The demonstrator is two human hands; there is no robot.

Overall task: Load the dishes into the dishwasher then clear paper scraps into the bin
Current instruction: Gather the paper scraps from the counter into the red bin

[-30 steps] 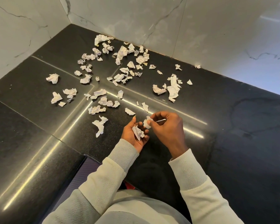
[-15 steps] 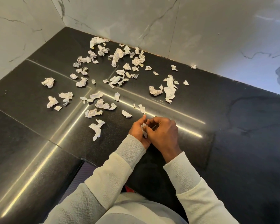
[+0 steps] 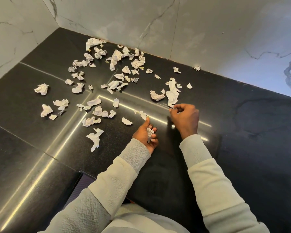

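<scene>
Clutching a crumpled wad point(image 3: 149, 132) in the left hand point(image 3: 145, 135), pinching a small scrap point(image 3: 172, 106) with the right hand point(image 3: 185, 118) just beyond — loose paper scraps point(image 3: 114, 84) strewn over the surface point(image 3: 242, 132) ahead and left of both.

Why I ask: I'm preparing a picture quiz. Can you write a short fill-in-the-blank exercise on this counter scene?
1. The left hand holds a crumpled wad of ____.
2. The loose scraps lie on a glossy ____ countertop.
3. Most of the loose scraps lie to the ____ of the right hand.

Missing words: paper; black; left.
</scene>
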